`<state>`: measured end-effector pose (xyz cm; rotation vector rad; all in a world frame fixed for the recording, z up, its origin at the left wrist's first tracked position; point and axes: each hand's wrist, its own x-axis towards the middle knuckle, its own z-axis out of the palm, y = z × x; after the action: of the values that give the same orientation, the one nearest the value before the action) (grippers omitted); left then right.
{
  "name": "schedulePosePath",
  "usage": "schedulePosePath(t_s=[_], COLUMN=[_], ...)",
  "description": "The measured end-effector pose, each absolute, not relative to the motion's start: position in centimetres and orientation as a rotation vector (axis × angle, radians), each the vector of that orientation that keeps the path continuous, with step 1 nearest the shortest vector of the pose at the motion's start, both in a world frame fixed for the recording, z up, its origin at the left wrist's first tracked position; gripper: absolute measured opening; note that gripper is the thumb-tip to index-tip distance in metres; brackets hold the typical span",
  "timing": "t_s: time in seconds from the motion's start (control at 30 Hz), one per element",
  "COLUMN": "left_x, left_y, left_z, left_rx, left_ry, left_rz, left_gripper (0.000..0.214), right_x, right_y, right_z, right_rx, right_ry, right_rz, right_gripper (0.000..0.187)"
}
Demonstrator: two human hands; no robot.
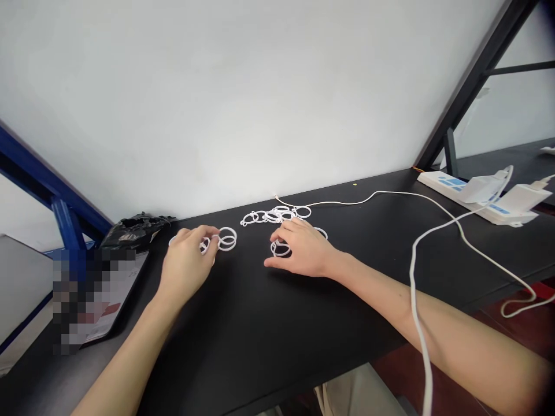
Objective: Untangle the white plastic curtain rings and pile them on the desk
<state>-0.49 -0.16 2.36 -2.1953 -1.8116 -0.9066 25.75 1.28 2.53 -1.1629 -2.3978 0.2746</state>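
Note:
Several white rings with small eyelets, like curtain rings, lie on a black table in three groups. My left hand (186, 260) is over the left group, its thumb and index finger closing on a white ring (219, 247); other rings are partly hidden under the palm. To the right, my right hand (306, 248) hovers low over a second group, thumb stretched away from the curled fingers. A white ring (273, 249) shows between thumb and fingers, and another ring (323, 231) peeks out behind the hand. Beyond it lies a tangled pile of white rings (260, 217).
A white cable (414, 266) runs across my right forearm to a white power strip (437, 181) with plugged-in adapters. At left are a crumpled black plastic bag (134, 231) and a partly blurred flat item (117, 294). The black table (243, 335) meets a white wall.

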Motion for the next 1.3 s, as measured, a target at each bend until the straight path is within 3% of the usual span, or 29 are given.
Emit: schedulePosePath(t_s=[0.17, 0.23, 0.53, 0.73, 1.3], left_x=[-1.7, -0.9, 3.1, 2.8, 3.1], left_y=[0.2, -0.2, -2.0, -1.7, -2.0], left_z=[2.3, 2.4, 1.6, 1.8, 2.1], left_rx=[-2.059, -2.196, -2.863, -2.877, -2.755], left_ry=[-1.777, -1.734, -1.571, -1.521, -1.515], left_rz=[-0.797, -0.838, -0.779, -0.774, -0.907], left_gripper=[0.018, 0.020, 0.021, 0.018, 0.015], right_x=[25.8, 25.4, 25.1, 24.5, 24.2], right_y=[1.1, 1.0, 1.1, 0.8, 0.2], right_z=[2.5, 2.3, 1.5, 1.1, 1.7], right_rx=[-1.160, -1.119, -0.939, -0.835, -0.822], right_ry=[-2.502, -2.494, -2.304, -2.211, -2.105], right_rz=[0.288, 0.321, 0.572, 0.756, 0.810], right_gripper=[0.020, 0.016, 0.023, 0.030, 0.033])
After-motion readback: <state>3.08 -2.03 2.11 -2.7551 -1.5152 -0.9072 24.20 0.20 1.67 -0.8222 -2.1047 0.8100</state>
